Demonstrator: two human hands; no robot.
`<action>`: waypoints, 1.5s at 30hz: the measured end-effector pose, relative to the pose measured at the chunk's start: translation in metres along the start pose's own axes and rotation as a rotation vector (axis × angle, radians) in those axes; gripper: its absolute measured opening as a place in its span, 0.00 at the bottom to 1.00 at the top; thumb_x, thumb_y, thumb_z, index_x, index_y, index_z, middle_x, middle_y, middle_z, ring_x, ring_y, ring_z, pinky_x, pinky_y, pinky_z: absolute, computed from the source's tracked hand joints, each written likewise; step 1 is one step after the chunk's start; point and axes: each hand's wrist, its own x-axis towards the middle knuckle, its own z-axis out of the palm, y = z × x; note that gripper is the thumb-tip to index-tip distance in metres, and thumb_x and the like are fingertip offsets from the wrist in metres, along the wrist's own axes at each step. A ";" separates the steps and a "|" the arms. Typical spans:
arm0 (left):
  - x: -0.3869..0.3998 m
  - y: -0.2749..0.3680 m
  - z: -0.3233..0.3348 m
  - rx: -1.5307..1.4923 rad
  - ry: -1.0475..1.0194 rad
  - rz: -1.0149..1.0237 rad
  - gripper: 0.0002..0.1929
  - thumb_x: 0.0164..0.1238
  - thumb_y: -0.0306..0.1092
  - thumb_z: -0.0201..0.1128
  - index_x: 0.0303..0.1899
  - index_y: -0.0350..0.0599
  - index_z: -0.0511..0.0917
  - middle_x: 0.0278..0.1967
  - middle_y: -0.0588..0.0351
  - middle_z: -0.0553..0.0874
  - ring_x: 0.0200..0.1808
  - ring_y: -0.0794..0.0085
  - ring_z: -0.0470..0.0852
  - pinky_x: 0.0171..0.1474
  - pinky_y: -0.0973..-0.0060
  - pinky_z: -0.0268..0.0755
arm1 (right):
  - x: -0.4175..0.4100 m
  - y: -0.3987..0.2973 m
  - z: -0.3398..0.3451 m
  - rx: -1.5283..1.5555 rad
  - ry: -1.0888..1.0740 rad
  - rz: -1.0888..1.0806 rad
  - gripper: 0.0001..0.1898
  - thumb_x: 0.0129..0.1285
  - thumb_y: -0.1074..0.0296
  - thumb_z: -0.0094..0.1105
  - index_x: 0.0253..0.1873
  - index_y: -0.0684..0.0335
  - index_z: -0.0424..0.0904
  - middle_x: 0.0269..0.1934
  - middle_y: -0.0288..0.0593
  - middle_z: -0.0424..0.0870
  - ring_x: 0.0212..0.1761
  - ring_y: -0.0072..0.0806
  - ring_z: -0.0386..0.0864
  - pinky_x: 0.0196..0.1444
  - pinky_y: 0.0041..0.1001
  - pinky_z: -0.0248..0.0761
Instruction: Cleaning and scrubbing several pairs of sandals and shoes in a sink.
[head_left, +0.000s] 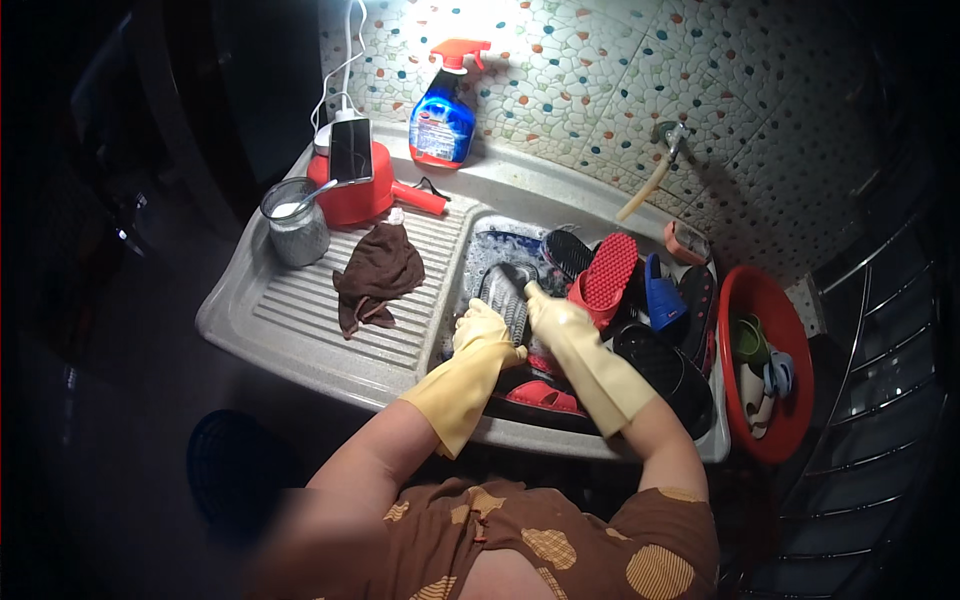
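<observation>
Both of my hands wear cream rubber gloves and work inside the sink basin (437, 352). My left hand (480, 334) grips a slipper (517, 322) whose grey treaded sole faces up, wet with suds. Closed around the handle of a dark scrubbing brush (512, 279), my right hand (559, 322) is slightly blurred over that sole. Soapy water (480, 251) lies behind the slipper. Crowding the basin's right side are a red slipper (613, 270) with a bumpy insole, a blue slipper (664, 296) and black ones. A red-strapped slipper (544, 397) lies below my wrists.
On the ribbed drainboard (300, 315) are a brown cloth (382, 270), a glass jar (298, 232) of white powder with a spoon, and a red dipper (352, 199) with a phone (351, 150) against it. Behind stand a spray bottle (442, 124) and tap hose (645, 187). A red basin (799, 360) holds footwear.
</observation>
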 end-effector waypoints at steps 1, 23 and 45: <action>0.001 0.004 0.000 -0.002 -0.002 0.007 0.56 0.42 0.56 0.81 0.65 0.30 0.57 0.63 0.36 0.73 0.66 0.50 0.73 0.68 0.64 0.69 | 0.004 0.001 -0.018 0.010 0.006 -0.036 0.28 0.78 0.45 0.28 0.70 0.53 0.67 0.43 0.53 0.87 0.46 0.50 0.85 0.46 0.47 0.75; -0.003 0.006 0.000 0.002 0.020 0.020 0.52 0.41 0.52 0.82 0.62 0.31 0.59 0.60 0.36 0.75 0.63 0.50 0.76 0.65 0.63 0.71 | 0.010 0.008 0.002 0.026 0.099 0.035 0.27 0.76 0.42 0.32 0.66 0.47 0.74 0.41 0.57 0.86 0.43 0.51 0.85 0.45 0.48 0.76; 0.014 0.005 0.034 0.251 0.244 0.270 0.62 0.44 0.51 0.80 0.70 0.19 0.47 0.61 0.35 0.73 0.62 0.49 0.75 0.62 0.63 0.72 | 0.060 0.015 -0.011 0.202 -0.016 0.219 0.29 0.76 0.41 0.31 0.59 0.53 0.80 0.51 0.54 0.85 0.56 0.46 0.82 0.58 0.41 0.72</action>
